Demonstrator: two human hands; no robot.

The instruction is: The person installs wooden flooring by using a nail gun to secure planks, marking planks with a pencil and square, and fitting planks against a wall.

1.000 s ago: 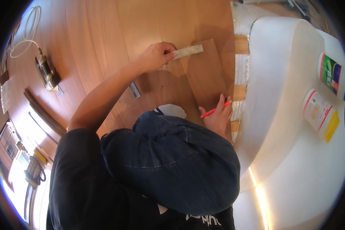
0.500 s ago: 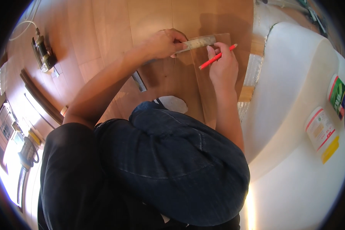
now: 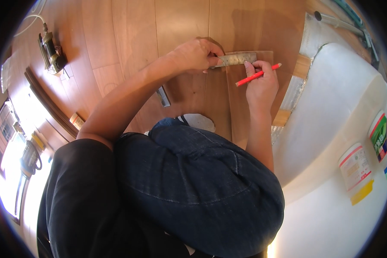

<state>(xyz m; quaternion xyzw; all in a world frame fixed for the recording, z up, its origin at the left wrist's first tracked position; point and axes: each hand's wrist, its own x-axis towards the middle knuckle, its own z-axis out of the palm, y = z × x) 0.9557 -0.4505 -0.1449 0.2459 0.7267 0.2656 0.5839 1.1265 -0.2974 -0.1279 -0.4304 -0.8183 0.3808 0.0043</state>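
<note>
My left hand [image 3: 198, 56] is out ahead over the wooden floor, its fingers pinching the left end of a short, pale ruler-like strip with small marks [image 3: 240, 59]. The strip lies across the far end of a loose floorboard [image 3: 238, 99]. My right hand [image 3: 262, 88] is closed round a red pencil [image 3: 258, 75], which slants across the fingers. That thumb's tip is at the strip's near edge. Below my left forearm, a flat metal bar [image 3: 163, 96] rests on the floor.
Right of the boards, wooden battens [image 3: 302, 65] and silvery sheeting [image 3: 293, 91] show beside a large white curved form [image 3: 335, 99]. A white-and-red container [image 3: 356, 167] and a green one [image 3: 378, 135] stand farther right. A power tool [image 3: 51, 56] lies at the far left.
The view has shifted, so the scene sits slightly lower and farther right. Both hands keep their hold, and the strip stays at the board's end.
</note>
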